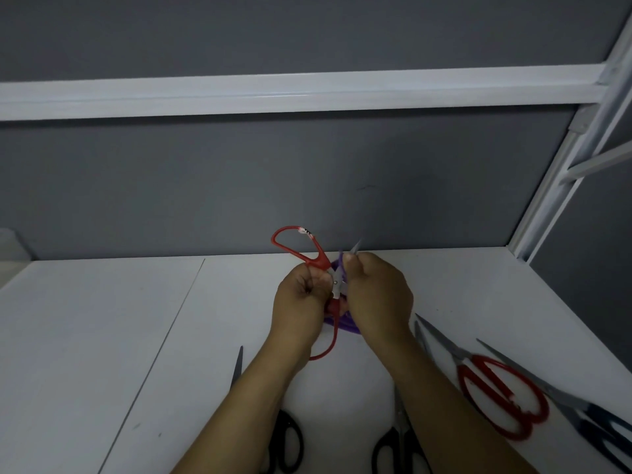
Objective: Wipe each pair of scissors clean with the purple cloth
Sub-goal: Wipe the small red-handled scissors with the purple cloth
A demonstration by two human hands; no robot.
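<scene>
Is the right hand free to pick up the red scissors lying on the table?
Probably not yet: the right hand is pinching the purple cloth around a blade. The red scissors on the table lie uncovered beside that forearm.

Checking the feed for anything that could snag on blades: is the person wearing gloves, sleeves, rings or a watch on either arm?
None that I can see. The left hand and right hand are bare, without gloves, and both forearms are uncovered down to the bottom edge of the picture. No watch or bracelet shows; the fingers are too blurred to rule out rings.
</scene>
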